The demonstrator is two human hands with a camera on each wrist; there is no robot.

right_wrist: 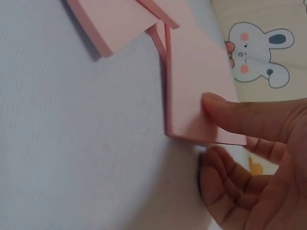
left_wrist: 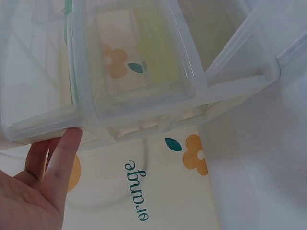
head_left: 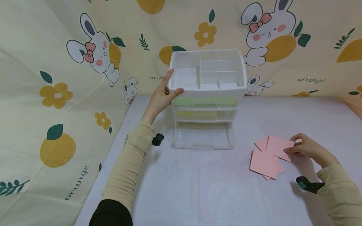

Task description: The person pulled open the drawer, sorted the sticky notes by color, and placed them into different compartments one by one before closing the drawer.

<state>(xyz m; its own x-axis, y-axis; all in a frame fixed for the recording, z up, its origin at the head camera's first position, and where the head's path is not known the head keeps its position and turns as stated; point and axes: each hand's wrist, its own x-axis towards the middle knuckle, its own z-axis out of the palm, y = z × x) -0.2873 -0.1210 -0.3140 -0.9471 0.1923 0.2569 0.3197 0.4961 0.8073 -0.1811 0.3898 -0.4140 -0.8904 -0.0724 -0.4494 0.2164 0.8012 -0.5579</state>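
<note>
My left hand rests against the top left corner of a white plastic drawer organizer, thumb at the front rim and index finger along the side. In the left wrist view, fingertips touch the clear unit's edge. The organizer's bottom drawer is pulled out. On the right, my right hand pinches a pink square pad of paper by its edge. In the right wrist view, the thumb lies on top of this pad and fingers are beneath. More pink pads lie overlapping beside it on the table.
The organizer's top tray has several compartments. Green paper and yellow paper show through the two upper drawers. Behind the white table hangs a cloth printed with rabbits and oranges; it also covers the left side.
</note>
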